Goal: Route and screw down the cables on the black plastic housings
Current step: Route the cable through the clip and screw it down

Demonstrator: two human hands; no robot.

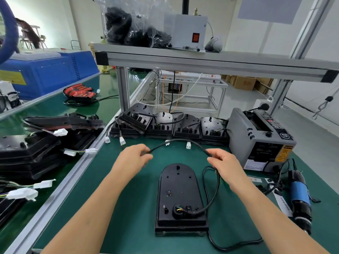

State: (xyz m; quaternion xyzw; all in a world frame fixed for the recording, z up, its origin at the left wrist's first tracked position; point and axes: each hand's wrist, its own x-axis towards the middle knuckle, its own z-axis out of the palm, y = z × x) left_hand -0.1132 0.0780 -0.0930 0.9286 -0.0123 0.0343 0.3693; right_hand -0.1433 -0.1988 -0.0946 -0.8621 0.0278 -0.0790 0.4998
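Observation:
A black plastic housing (180,195) with a rounded far end lies flat on the green mat in front of me. A black cable (212,197) leaves its near end by a round grommet, loops up on the right and arches between my hands. My left hand (133,159) pinches one end of the arch above the housing's far left. My right hand (224,166) grips the cable at the arch's other end, to the right of the housing. Another stretch of cable trails off the housing's near right corner across the mat.
A row of black housings (170,125) with white connectors lines the back of the mat. A grey tape dispenser (260,140) stands at the right, and an electric screwdriver (300,198) lies near the right edge. More housings (36,147) are stacked on the left conveyor. An aluminium shelf (201,61) spans overhead.

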